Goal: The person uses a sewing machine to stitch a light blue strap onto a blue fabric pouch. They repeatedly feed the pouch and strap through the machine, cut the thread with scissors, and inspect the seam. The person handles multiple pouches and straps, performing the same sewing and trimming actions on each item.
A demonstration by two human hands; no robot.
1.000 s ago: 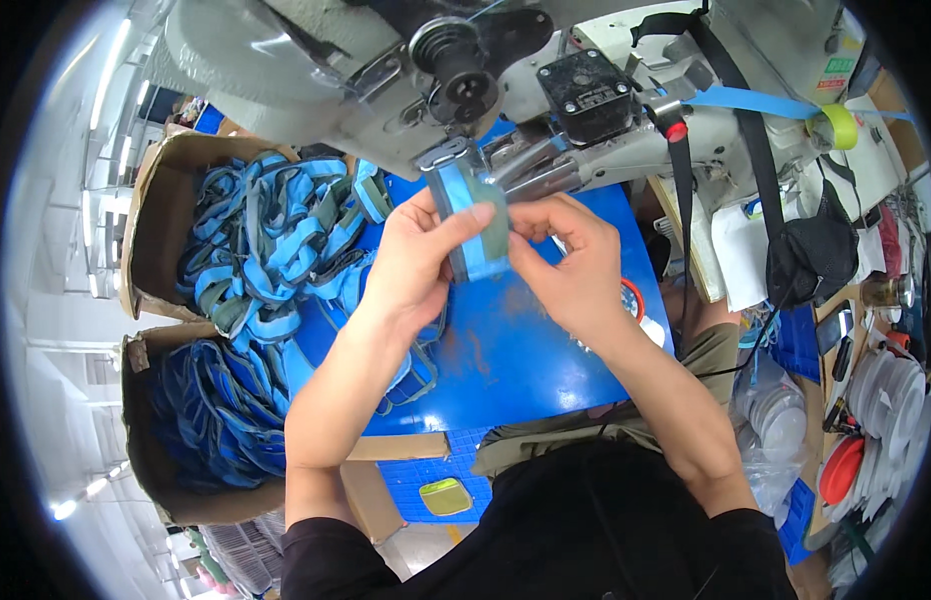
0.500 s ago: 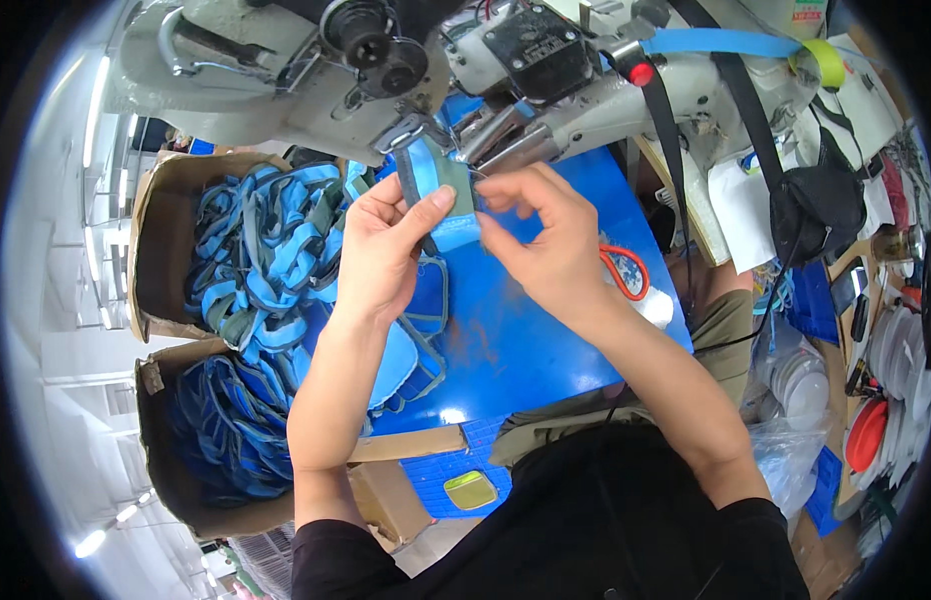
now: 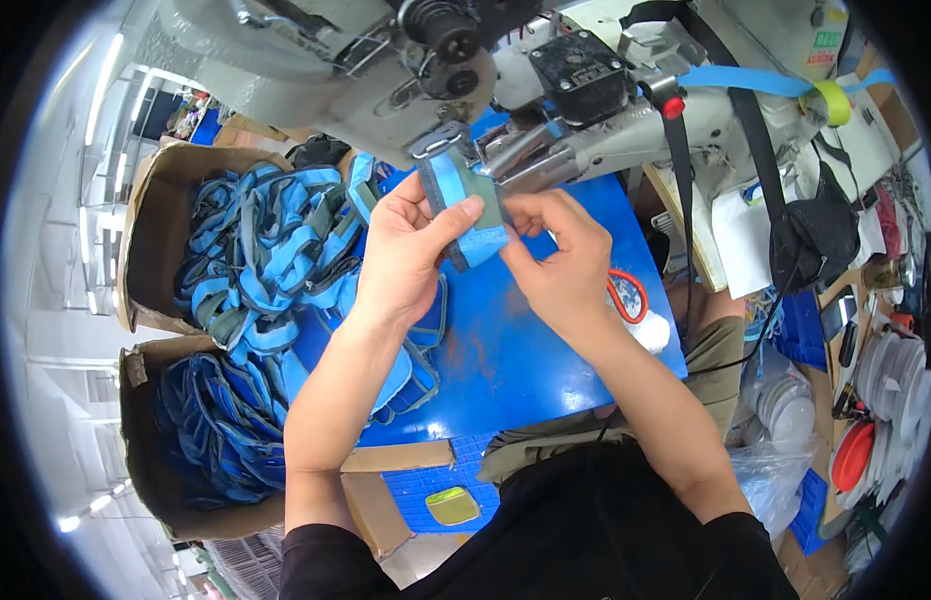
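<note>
A short blue, green and dark-grey fabric piece (image 3: 476, 213) lies under the presser foot of a grey sewing machine (image 3: 316, 100). My left hand (image 3: 404, 245) pinches it from the left, with the thumb flat on top and the fingers underneath. At the piece's right edge, my right hand (image 3: 571, 255) has its thumb and forefinger bent together on the cloth. The right fingertips are partly hidden, and the machine head covers the far end of the piece.
Blue-and-grey fabric strips (image 3: 276, 240) spill from a cardboard box (image 3: 151, 235) at left. A nearer box (image 3: 146, 480) holds blue pieces. Red-handled scissors (image 3: 628, 297) lie on the blue table (image 3: 526, 370). A blue strap (image 3: 741, 80) runs over the machine; a black pouch (image 3: 814, 240) hangs at right.
The whole view has shifted, so machine and hands appear farther right. My right fingers have drawn in closer to the fabric's edge, while the left grip looks the same.
</note>
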